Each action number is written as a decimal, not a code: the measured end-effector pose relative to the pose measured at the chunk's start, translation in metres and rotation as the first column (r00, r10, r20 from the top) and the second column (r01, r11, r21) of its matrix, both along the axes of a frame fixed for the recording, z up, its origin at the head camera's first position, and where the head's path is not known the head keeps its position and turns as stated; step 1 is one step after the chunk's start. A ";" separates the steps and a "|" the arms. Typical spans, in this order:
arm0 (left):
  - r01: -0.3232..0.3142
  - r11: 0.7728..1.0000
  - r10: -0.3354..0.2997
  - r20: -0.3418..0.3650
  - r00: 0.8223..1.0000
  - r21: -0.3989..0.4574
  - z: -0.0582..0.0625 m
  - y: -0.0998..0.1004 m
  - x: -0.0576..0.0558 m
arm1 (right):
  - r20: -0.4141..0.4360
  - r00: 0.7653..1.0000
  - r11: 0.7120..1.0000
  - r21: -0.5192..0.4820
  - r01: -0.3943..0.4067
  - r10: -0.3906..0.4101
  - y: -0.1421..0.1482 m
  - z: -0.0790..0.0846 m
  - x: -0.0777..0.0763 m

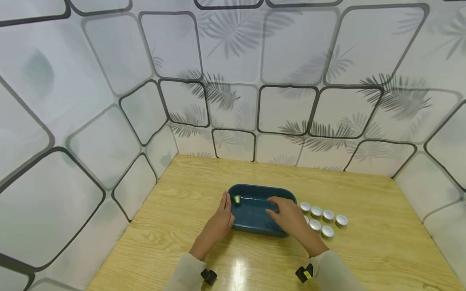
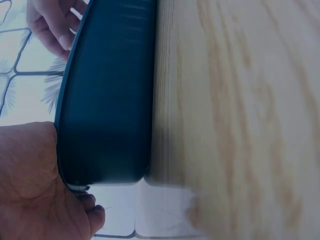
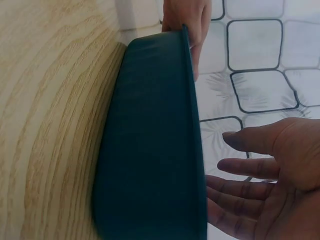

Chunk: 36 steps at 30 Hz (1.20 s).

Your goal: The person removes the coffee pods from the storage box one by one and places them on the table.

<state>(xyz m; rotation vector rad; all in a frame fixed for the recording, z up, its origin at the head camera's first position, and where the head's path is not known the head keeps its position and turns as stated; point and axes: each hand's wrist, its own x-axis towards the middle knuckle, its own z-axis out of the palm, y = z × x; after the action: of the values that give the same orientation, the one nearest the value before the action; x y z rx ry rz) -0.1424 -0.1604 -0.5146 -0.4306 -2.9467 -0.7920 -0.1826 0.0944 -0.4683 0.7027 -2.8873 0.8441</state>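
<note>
A dark blue rectangular tray (image 1: 255,231) sits on the wooden table. Inside, by its left wall, lies a small shiny green-gold cup-shaped piece (image 1: 237,200), like a coffee capsule. My left hand (image 1: 218,220) holds the tray's left end, fingers along the outer wall and thumb at the rim; the left wrist view shows its fingertips (image 2: 95,215) beyond the end wall. Over the right part of the tray hovers my right hand (image 1: 287,214), its fingers loosely bent and spread with nothing between them. The right wrist view shows that hand (image 3: 270,175) above the rim.
Several small round white-topped pieces (image 1: 328,215) stand in rows right of the tray, some partly hidden behind the right hand. Patterned sheeting (image 1: 233,105) walls the table (image 1: 174,202) at the back and on both sides.
</note>
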 end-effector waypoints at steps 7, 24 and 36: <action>0.011 1.000 -0.011 -0.001 1.000 0.001 -0.002 -0.001 0.000 | 0.050 0.999 1.000 -0.014 -0.021 0.021 -0.011 -0.005 -0.008; -0.005 1.000 0.005 -0.015 1.000 -0.014 -0.001 -0.001 -0.001 | 0.133 0.990 0.976 0.206 -0.070 0.043 -0.042 0.000 -0.021; 0.009 0.999 -0.010 -0.028 1.000 -0.047 -0.003 -0.001 -0.002 | 0.133 0.989 0.973 0.212 -0.092 0.065 -0.067 -0.001 -0.027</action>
<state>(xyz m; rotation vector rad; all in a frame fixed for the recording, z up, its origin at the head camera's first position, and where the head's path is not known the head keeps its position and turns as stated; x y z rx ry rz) -0.1441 -0.1616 -0.5177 -0.4550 -2.9446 -0.7130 -0.2093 0.0277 -0.4691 0.8154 -3.1176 0.6038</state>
